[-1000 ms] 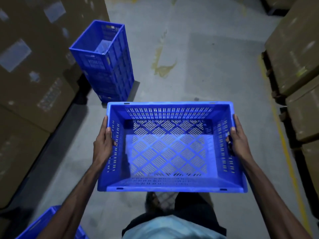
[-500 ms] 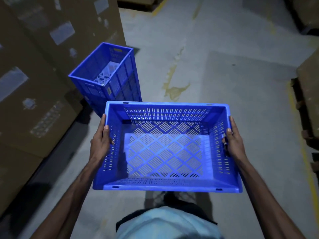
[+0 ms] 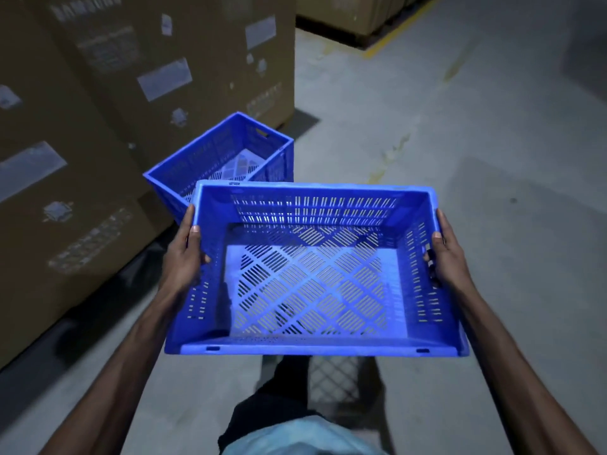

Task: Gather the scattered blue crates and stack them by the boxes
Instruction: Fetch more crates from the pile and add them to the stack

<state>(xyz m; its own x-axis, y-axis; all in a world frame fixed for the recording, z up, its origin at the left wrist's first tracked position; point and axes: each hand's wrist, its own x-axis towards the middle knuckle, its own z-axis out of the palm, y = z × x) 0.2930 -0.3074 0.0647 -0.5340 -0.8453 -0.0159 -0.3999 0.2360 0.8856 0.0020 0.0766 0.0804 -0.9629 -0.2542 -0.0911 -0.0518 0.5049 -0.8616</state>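
Note:
I carry an empty blue slotted crate (image 3: 312, 274) level in front of my waist. My left hand (image 3: 184, 257) grips its left wall, thumb over the rim. My right hand (image 3: 448, 257) grips the right wall, fingers hooked in the handle slot. A stack of blue crates (image 3: 230, 159) stands on the floor just beyond the carried crate's far left corner, against the cardboard boxes (image 3: 115, 110). The carried crate hides the stack's lower near part.
Tall cardboard boxes with white labels fill the left side. More boxes on a pallet (image 3: 354, 14) sit at the back beside a yellow floor line (image 3: 394, 37). Bare grey concrete floor (image 3: 476, 142) spreads to the right. My legs show below the crate.
The stack of crates has come closer and now sits right behind the carried crate. The boxes on the left loom larger. My grip on the crate is unchanged.

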